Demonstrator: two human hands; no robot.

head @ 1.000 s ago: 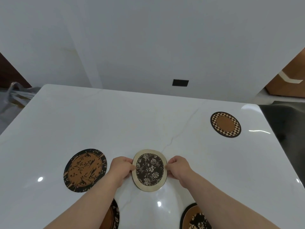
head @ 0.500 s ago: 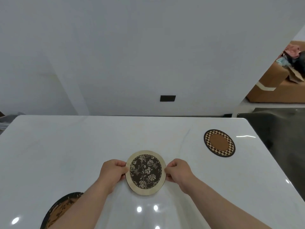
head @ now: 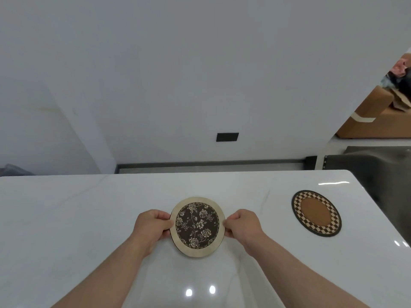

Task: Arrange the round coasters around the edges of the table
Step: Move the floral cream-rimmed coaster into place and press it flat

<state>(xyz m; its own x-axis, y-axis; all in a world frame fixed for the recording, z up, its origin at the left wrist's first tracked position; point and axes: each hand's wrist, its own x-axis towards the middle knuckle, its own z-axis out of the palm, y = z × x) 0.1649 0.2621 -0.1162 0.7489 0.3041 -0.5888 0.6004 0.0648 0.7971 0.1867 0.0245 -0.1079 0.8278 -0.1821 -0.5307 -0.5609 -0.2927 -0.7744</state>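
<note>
A round coaster with a cream rim and a dark floral centre (head: 197, 225) is held over the middle of the white marble table (head: 66, 218). My left hand (head: 153, 226) pinches its left edge and my right hand (head: 243, 225) pinches its right edge. The coaster tilts slightly toward me, just above or at the surface; I cannot tell which. A second round coaster with a checkered border and brown centre (head: 316, 212) lies flat near the table's right edge.
The table's far edge runs straight across ahead, with a white wall and a black wall plate (head: 227, 137) behind it. A dark chair (head: 378, 172) stands off the right corner, and a cardboard box (head: 375, 121) sits beyond it.
Both hands have carried the floral coaster forward, toward the far edge. The view has lifted, so the brown-and-black coasters near me have dropped out of sight.
</note>
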